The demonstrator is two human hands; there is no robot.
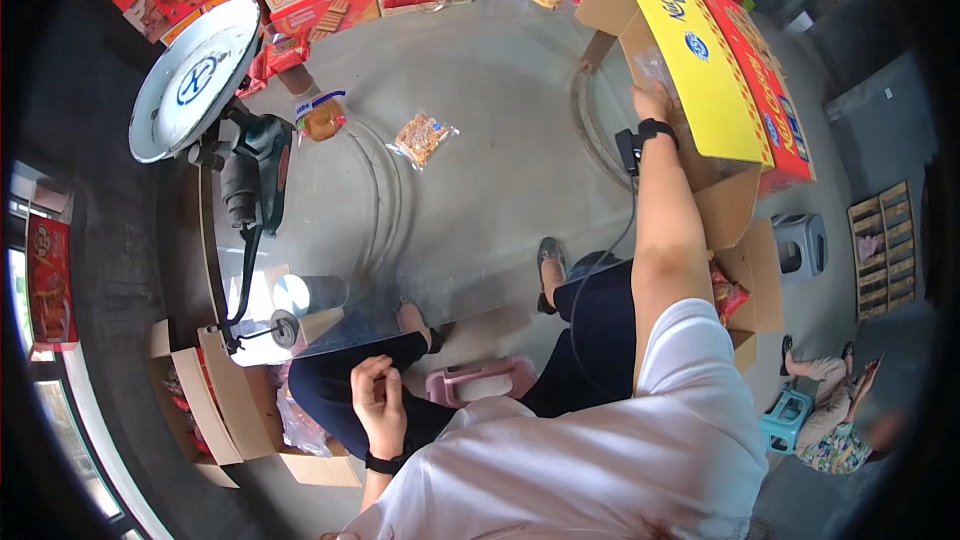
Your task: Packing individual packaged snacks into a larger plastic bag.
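Reaching into 1 yellow-red carton (690,55) | 1 of 2 hands (653,102) | 1 scale (263,160)

The see-through bench (500,80) bears a scale (268,165) at nine o'clock, red packets (287,53) and a wrapped bun (322,120) at ten, a wrapped crumbly snack (421,140) near centre.

Upper garment: white top (600,450), plain, short loose sleeve (690,335) visible on the right. Trousers (606,315) dark navy, no pattern noted. Shoes (549,249) dark. Hands (376,395) bare, ungloved. Right wrist: black strap (657,128) with small black rectangular box (627,152); thin dark cable (634,202) runs from the box. Left wrist: plain black band (384,463).
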